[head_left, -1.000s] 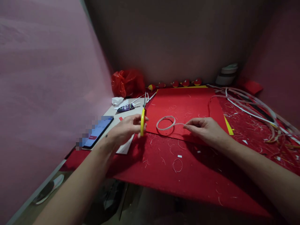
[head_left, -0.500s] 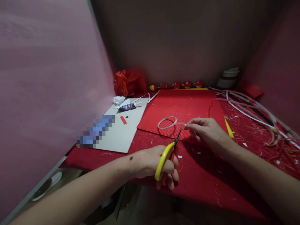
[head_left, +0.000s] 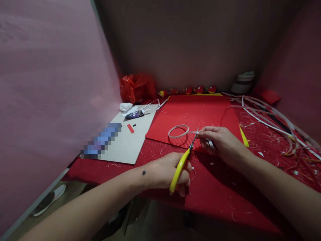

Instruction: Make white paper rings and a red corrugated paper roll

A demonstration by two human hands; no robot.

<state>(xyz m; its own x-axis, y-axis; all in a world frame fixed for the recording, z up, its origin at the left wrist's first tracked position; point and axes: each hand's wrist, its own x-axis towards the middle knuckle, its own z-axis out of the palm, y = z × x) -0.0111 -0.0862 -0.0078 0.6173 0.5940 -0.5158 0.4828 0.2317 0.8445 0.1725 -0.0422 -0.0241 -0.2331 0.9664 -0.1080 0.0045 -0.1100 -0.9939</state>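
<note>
Yellow scissors (head_left: 180, 168), thin white strip (head_left: 178, 137)
The strip makes a ring over the red sheet (head_left: 200, 110); the slanted scissors' tips are by its straight end.

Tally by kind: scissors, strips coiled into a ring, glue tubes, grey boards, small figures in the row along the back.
Scissors: 1
Coiled strip: 1
Glue tube: 1
Grey board: 1
Small figures: 5
Total: 9

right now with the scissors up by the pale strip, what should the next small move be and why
I'd probably ease the scissors slightly toward the coiled part of the pale strip before closing them: the left hand has the blades very near where the right hand pinches it, and I can't tell whether it lies between them.
</note>
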